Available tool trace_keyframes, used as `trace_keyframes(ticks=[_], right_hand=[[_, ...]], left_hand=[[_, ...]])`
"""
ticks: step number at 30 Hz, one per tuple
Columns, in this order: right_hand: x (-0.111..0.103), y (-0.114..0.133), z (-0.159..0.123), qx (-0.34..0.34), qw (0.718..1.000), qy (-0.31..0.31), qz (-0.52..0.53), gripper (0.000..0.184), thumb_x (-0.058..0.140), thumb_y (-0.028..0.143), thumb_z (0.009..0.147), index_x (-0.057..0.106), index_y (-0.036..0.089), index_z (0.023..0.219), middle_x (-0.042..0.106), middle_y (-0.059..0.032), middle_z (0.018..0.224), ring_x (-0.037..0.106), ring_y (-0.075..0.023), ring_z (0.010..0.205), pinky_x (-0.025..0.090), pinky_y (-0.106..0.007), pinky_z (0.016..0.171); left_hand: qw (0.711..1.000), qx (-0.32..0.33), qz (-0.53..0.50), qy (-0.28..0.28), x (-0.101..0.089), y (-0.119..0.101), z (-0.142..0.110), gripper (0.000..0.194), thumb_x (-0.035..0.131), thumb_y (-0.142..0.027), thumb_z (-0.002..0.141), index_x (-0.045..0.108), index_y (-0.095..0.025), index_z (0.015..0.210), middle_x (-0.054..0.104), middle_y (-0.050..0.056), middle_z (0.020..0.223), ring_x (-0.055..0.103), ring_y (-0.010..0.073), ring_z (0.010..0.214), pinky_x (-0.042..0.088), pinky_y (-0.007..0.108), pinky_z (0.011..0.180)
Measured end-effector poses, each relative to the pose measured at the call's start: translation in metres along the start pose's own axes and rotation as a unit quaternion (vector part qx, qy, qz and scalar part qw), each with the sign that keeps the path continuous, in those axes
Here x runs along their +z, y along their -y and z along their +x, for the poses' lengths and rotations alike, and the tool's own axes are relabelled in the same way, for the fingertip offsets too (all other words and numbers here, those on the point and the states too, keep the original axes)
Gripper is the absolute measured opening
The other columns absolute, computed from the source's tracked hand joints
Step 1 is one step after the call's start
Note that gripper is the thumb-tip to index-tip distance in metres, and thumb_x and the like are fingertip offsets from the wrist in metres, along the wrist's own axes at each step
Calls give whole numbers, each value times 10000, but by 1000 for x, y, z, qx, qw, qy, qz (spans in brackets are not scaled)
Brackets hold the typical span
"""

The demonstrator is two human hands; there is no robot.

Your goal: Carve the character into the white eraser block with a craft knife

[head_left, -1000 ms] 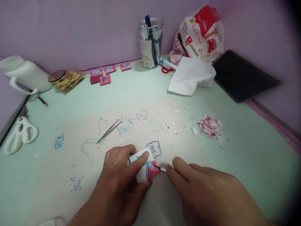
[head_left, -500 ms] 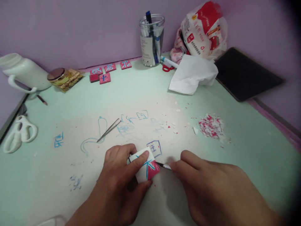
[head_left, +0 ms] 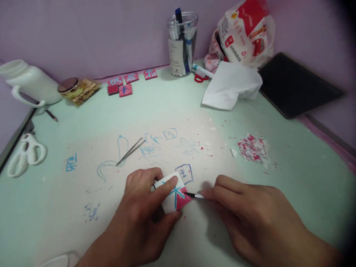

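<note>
My left hand (head_left: 143,211) grips a small square block (head_left: 170,202) between thumb and fingers. Its top is white with blue drawn strokes, and one corner shows pink where the white layer is gone. In my right hand (head_left: 244,207) is a slim craft knife (head_left: 198,196), pinched near its pale shaft; its dark tip rests at the pink corner, beside a blue stroke. Tweezers (head_left: 130,151) lie on the table just beyond my left hand. A heap of pink and white shavings (head_left: 253,147) sits to the right.
Several pink carved tiles (head_left: 125,89) lie at the back. A jar of pens (head_left: 176,55), crumpled white paper (head_left: 232,87) and a black tablet-like slab (head_left: 300,85) stand or lie behind. White scissors (head_left: 26,155), a small lidded jar (head_left: 70,89) and a white jug (head_left: 33,83) are at left.
The knife tip has moved from the block's edge onto its pink corner. My left hand keeps its hold on the block, and the whole view has shifted slightly.
</note>
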State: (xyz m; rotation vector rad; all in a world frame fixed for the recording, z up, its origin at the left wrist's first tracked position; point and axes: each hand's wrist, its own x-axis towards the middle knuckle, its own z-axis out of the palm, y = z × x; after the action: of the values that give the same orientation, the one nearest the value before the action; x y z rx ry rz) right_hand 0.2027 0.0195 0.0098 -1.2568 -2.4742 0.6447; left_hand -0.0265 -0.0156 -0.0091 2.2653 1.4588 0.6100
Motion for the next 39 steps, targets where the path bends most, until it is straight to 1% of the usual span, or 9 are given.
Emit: trace_keyframes(ticks=[5, 11, 14, 18, 21, 27, 34, 37, 39], right_hand=[[2, 1, 0, 1, 1000, -2, -14, 273, 422, 94, 758, 651, 235, 804, 592, 11, 685, 538, -117, 516, 307, -270, 475], [4, -1, 4, 1, 1000, -1, -25, 322, 396, 105, 803, 676, 257, 849, 597, 21, 672, 535, -119, 504, 287, -277, 471], [3, -3, 6, -5, 1000, 9, -19, 346, 386, 97, 815, 682, 267, 872, 605, 25, 675, 555, -118, 533, 291, -267, 480], [4, -4, 6, -12, 1000, 4, -13, 364, 387, 86, 823, 686, 276, 905, 621, 26, 685, 585, -121, 581, 306, -257, 501], [3, -4, 7, -12, 1000, 0, -14, 373, 392, 73, 809, 688, 271, 919, 626, 25, 693, 590, -125, 596, 314, -254, 511], [1, -8, 12, -41, 999, 10, -12, 417, 406, 24, 715, 685, 263, 912, 639, 26, 714, 580, -126, 610, 322, -246, 529], [-2, -15, 18, -83, 996, 8, -26, 415, 426, 38, 717, 686, 245, 964, 652, 12, 741, 579, -142, 629, 324, -258, 547], [-3, -15, 19, -74, 997, 32, -7, 384, 448, 64, 740, 689, 250, 973, 637, 13, 728, 576, -137, 625, 318, -258, 539], [-2, -15, 19, -65, 997, 29, -9, 376, 457, 72, 738, 691, 251, 971, 631, 13, 721, 571, -136, 612, 308, -261, 528]], left_hand=[[1000, 3, 10, -5, -1, 0, -1, 497, 609, -190, 797, 492, -261, 1275, 471, 105, 1146, 459, 280, 1036, 423, 503, 837], [1000, 3, 8, -6, 0, 1, -1, 497, 606, -191, 802, 490, -253, 1281, 463, 109, 1151, 446, 281, 1041, 412, 509, 840], [1000, 6, 5, -3, 1, 2, -1, 491, 607, -187, 804, 492, -249, 1277, 456, 107, 1153, 439, 274, 1035, 405, 501, 836], [1000, 7, 4, -1, 1, 1, 0, 498, 613, -175, 801, 489, -240, 1279, 457, 104, 1145, 437, 268, 1031, 398, 491, 838], [1000, 8, -3, -1, 0, 1, 0, 489, 605, -170, 804, 491, -235, 1275, 457, 104, 1143, 438, 267, 1024, 397, 489, 833], [1000, 5, -2, 1, 0, 1, -1, 490, 620, -179, 800, 498, -236, 1271, 455, 102, 1146, 438, 269, 1030, 390, 488, 842], [1000, 2, 4, 0, 1, 3, -3, 501, 631, -186, 796, 498, -246, 1275, 451, 98, 1160, 432, 265, 1046, 377, 475, 857], [1000, 5, 6, -2, 1, 4, -4, 491, 633, -186, 798, 505, -244, 1269, 452, 96, 1159, 432, 261, 1042, 370, 473, 861], [1000, 6, 9, -1, 2, 4, -3, 494, 637, -188, 798, 504, -247, 1270, 446, 93, 1165, 426, 259, 1049, 366, 468, 863]])
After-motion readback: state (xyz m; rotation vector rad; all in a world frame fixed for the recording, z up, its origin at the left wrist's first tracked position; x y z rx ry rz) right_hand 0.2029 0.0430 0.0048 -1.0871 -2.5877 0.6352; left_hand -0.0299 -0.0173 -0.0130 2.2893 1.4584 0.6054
